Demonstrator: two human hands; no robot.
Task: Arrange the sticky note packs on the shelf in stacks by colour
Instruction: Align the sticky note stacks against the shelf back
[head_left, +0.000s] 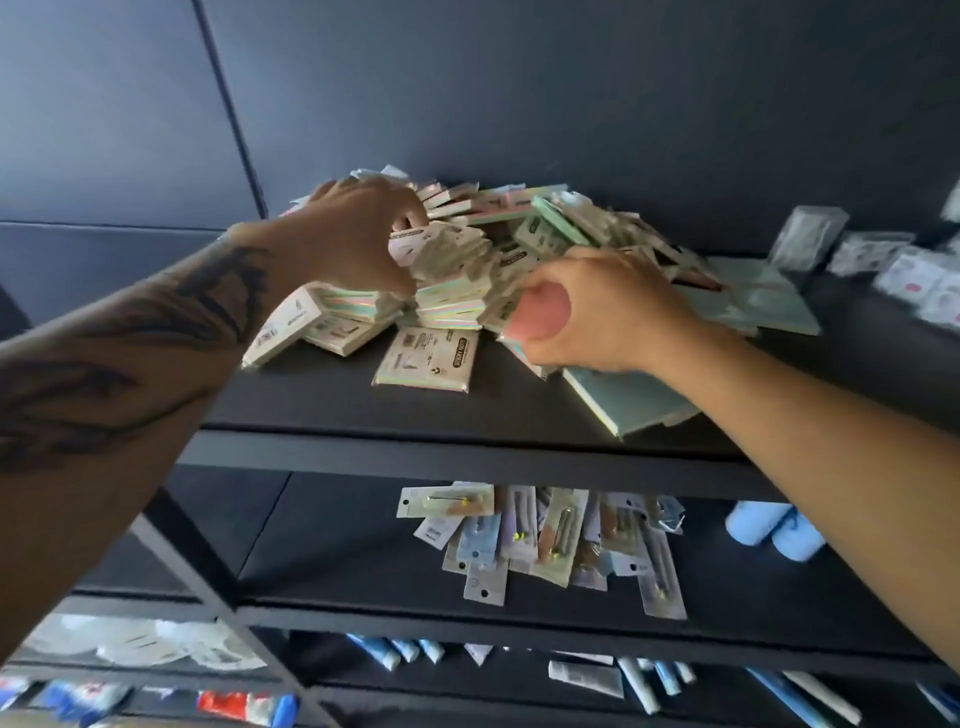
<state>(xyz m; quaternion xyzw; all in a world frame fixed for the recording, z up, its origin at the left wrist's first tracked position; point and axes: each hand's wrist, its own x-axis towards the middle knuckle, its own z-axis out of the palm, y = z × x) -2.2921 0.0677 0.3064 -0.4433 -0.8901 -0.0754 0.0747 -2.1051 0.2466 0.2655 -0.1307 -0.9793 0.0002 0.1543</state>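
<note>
A jumbled heap of sticky note packs (483, 244) lies on the top black shelf (322, 400). Most are multicolour pastel packs with white labels; pale green packs (628, 402) lie at the right and back. My left hand (358, 234) reaches over the left side of the heap, fingers curled round a cluster of pastel packs. My right hand (592, 312) grips another bunch of packs at the heap's right front, thumb toward me. One pastel pack (426, 358) lies flat and alone at the front. Much of the heap's middle is hidden by both hands.
Clear-wrapped small items (883, 260) sit at the shelf's right. The shelf below holds carded pen packs (545, 540) and blue rolls (774, 530). Lower shelves carry white, blue and red packets. A dark wall stands behind.
</note>
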